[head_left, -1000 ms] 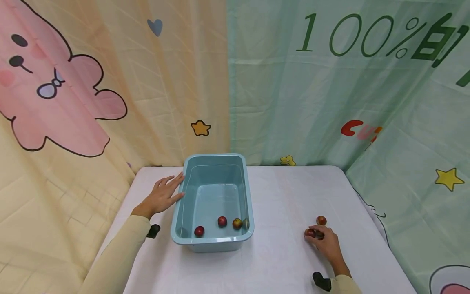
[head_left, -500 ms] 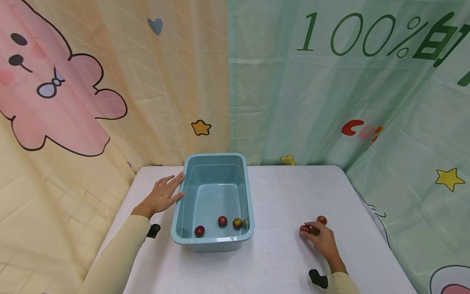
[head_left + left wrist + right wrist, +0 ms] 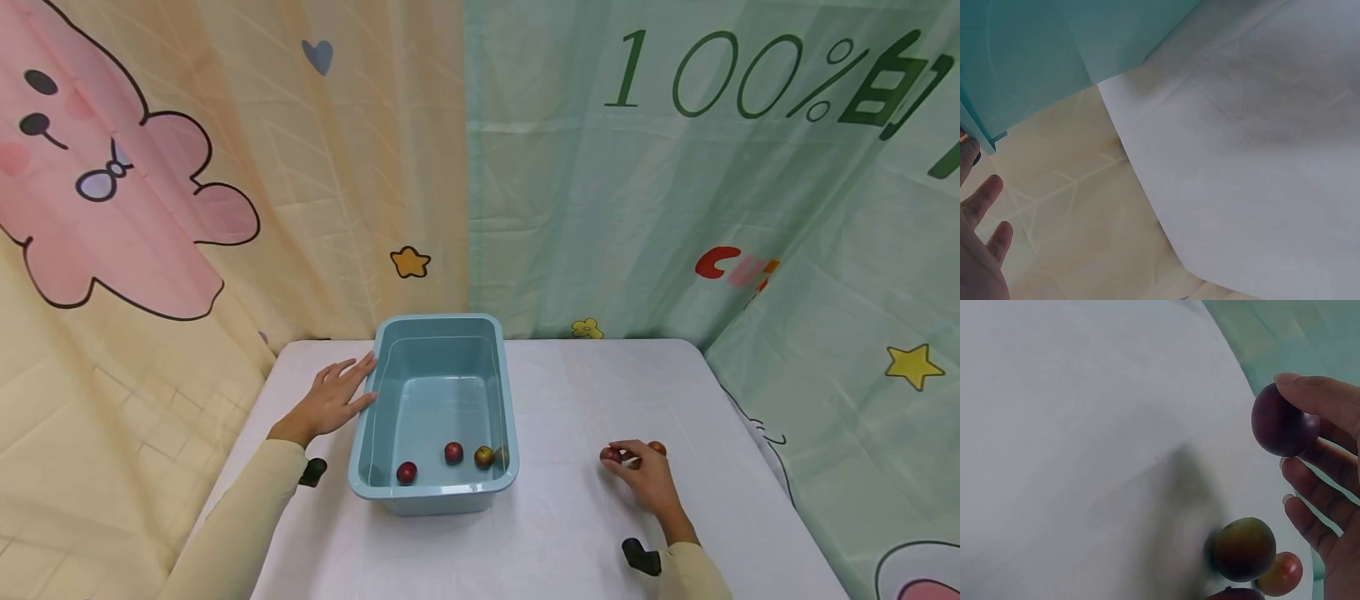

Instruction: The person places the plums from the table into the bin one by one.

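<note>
My right hand [image 3: 647, 479] pinches a dark red plum [image 3: 1279, 422] between thumb and fingertips, above the table's right part. Below it in the right wrist view lie a green-and-red plum [image 3: 1244, 550], a lighter red plum [image 3: 1282, 575] and a red one [image 3: 1235, 594] cut by the frame's edge. From the head view, the hand covers most of these. My left hand [image 3: 326, 404] is spread with extended fingers touching the left rim of a light blue plastic basin [image 3: 360, 450]. Inside the basin, toward its near end, sit three plums: two red [image 3: 407, 472] [image 3: 453, 452] and one yellowish-red [image 3: 484, 457].
A white-covered table [image 3: 570, 533] bears everything. Printed curtains [image 3: 585, 208] hang close behind its back edge and along both sides. The basin's walls stand well above the tabletop, between my two hands.
My right hand has shifted left and slightly away from me, carrying the plum. The left hand, the basin and the plums inside it stay where they were.
</note>
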The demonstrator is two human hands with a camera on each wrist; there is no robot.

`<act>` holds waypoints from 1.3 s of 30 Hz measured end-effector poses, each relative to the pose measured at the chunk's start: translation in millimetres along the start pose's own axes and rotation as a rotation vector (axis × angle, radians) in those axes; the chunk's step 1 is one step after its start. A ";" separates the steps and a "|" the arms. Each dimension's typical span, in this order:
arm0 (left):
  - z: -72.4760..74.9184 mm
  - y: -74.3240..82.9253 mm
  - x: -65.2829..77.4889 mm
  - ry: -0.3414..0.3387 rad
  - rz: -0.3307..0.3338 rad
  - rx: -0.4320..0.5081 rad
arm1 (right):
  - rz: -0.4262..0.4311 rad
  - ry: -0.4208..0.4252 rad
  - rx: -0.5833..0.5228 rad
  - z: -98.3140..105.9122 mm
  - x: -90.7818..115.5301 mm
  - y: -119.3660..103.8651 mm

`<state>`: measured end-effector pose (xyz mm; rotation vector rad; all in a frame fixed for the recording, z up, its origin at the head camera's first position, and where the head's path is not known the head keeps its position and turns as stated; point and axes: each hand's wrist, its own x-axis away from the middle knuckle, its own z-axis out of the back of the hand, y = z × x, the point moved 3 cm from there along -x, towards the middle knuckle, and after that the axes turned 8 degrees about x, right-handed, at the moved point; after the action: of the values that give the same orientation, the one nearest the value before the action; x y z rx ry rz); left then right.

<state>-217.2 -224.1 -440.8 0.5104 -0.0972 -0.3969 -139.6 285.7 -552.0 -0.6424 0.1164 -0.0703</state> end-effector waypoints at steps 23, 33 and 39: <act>-0.7 -1.2 -0.7 -0.006 -0.004 -0.009 | 0.160 -0.016 -0.067 -5.6 -23.9 -48.1; -1.3 -2.1 -0.8 -0.003 -0.007 -0.015 | 0.239 -0.034 -0.137 -13.5 -30.3 -74.0; -0.7 -0.8 -0.2 -0.001 -0.004 -0.011 | 0.247 -0.054 -0.151 -15.1 -35.2 -90.2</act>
<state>-217.5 -224.4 -441.8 0.5002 -0.0946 -0.4015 -179.1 208.2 -506.8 -0.7754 0.1493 0.1952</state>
